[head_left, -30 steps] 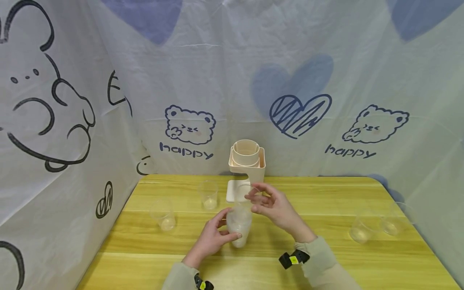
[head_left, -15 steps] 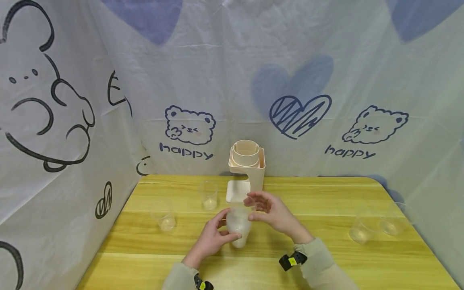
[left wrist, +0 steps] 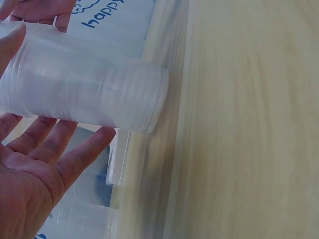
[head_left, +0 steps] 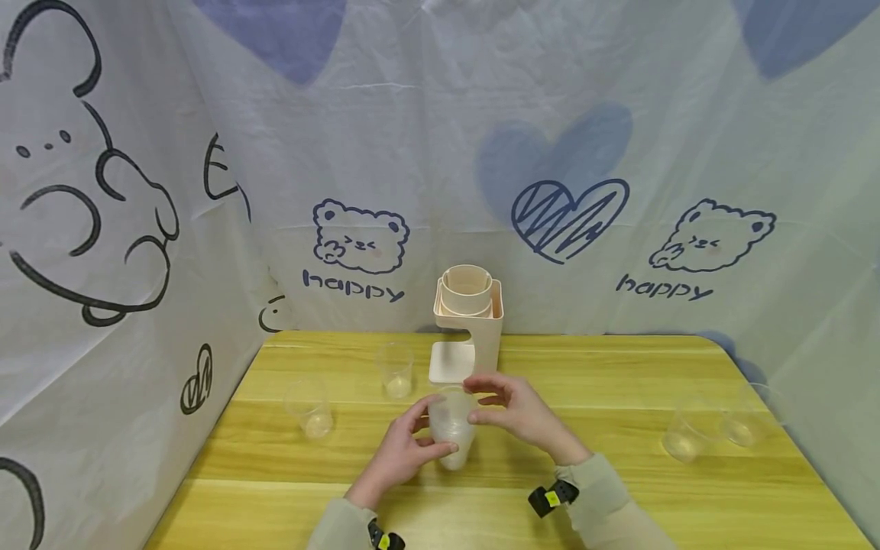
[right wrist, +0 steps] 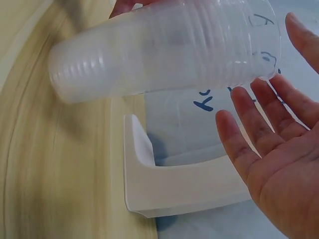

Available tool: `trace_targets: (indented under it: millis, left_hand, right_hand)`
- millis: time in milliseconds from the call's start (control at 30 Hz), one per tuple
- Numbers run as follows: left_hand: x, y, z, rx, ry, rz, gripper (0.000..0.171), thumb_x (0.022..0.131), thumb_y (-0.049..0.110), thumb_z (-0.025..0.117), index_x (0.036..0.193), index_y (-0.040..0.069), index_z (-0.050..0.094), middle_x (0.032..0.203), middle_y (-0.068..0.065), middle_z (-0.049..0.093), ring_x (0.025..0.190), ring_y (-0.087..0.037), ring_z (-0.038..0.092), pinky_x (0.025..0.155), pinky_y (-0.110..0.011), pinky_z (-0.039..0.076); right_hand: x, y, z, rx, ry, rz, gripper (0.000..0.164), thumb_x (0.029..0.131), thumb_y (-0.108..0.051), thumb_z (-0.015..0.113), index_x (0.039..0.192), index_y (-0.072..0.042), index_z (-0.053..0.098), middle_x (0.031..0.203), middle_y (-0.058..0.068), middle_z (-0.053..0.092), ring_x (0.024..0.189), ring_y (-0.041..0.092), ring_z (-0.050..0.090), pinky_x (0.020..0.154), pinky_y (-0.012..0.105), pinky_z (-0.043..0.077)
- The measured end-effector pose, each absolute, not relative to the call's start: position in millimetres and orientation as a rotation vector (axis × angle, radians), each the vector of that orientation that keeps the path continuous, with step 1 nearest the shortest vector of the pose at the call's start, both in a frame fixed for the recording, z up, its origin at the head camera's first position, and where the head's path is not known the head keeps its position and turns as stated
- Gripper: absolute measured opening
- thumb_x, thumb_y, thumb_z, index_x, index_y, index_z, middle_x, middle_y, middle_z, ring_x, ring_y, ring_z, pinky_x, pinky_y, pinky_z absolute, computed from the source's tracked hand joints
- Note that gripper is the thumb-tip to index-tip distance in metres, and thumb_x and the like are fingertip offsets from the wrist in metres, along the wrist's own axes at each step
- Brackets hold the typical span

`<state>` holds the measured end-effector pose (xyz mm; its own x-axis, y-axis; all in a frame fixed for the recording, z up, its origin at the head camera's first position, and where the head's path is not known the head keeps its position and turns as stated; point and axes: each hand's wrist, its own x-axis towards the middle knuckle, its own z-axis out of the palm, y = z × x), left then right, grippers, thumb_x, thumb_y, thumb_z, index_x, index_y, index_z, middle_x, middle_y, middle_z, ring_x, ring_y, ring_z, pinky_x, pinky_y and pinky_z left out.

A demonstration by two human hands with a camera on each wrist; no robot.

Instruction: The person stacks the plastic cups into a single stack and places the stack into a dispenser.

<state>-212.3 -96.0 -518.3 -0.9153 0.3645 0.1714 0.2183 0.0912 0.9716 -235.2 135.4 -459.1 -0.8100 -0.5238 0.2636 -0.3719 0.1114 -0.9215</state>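
My left hand (head_left: 406,447) grips a stack of nested clear plastic cups (head_left: 454,431) from the left, thumb on the near side. In the left wrist view its fingers run along the wall of the cup stack (left wrist: 84,79). At the stack's rim is my right hand (head_left: 517,416). The right wrist view shows that hand's fingers (right wrist: 264,119) extended, their tips at or very close to the rim, with the thumb (right wrist: 301,37) standing off from it. Whether those fingertips touch the plastic I cannot tell.
Behind the stack stands a cream cup-holder stand (head_left: 486,340) with a round ring on top and a flat white base (head_left: 450,363). Single clear cups stand left, a far cup (head_left: 397,378) and a nearer cup (head_left: 315,416). Two more cups (head_left: 684,439) stand right. A printed curtain encloses the table.
The clear cup in my right hand has gone down into the stack. My right hand has come lower with it, and its fingers have loosened. My left hand has stayed still.
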Motion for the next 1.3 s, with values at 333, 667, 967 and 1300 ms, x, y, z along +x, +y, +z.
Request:
trace_targets:
  millis: [333, 667, 967, 1300]
  left_hand:
    - [-211, -96, -515, 0.581, 2.229, 1.940, 0.071, 0.081, 0.017, 0.083, 0.142, 0.013, 0.047, 0.129, -0.014, 0.053, 0.113, -0.034, 0.057, 0.086, -0.033, 0.057]
    - [-211, -97, -514, 0.586, 2.241, 1.920, 0.072, 0.082, 0.017, 0.083, 0.143, 0.013, 0.046, 0.130, -0.014, 0.052, 0.114, -0.034, 0.056, 0.086, -0.033, 0.057]
    - [-211, -97, -516, 0.612, 2.251, 1.919, 0.072, 0.081, 0.015, 0.083, 0.143, 0.011, 0.046, 0.130, -0.015, 0.052, 0.113, -0.035, 0.057, 0.085, -0.034, 0.057]
    - [-211, -96, -515, 0.630, 2.293, 1.891, 0.073, 0.081, 0.016, 0.083, 0.143, 0.011, 0.045, 0.128, -0.014, 0.053, 0.111, -0.033, 0.057, 0.084, -0.035, 0.058]
  right_hand:
    - [-237, 136, -469, -0.910, 2.297, -1.672, 0.054, 0.086, -0.009, 0.077, 0.133, 0.005, 0.055, 0.133, 0.018, 0.056, 0.120, 0.034, 0.053, 0.097, 0.049, 0.050]
    - [-234, 136, -470, -0.921, 2.388, -1.573, 0.055, 0.088, -0.017, 0.076, 0.135, 0.001, 0.055, 0.134, 0.014, 0.056, 0.119, 0.031, 0.053, 0.095, 0.047, 0.052]
    - [-231, 136, -469, -0.948, 2.500, -1.441, 0.055, 0.091, -0.026, 0.072, 0.137, -0.002, 0.054, 0.138, 0.012, 0.054, 0.116, 0.030, 0.056, 0.092, 0.046, 0.052]
    - [-229, 139, -471, -0.963, 2.481, -1.411, 0.053, 0.094, -0.017, 0.068, 0.141, -0.002, 0.050, 0.139, 0.014, 0.052, 0.117, 0.034, 0.055, 0.089, 0.054, 0.052]
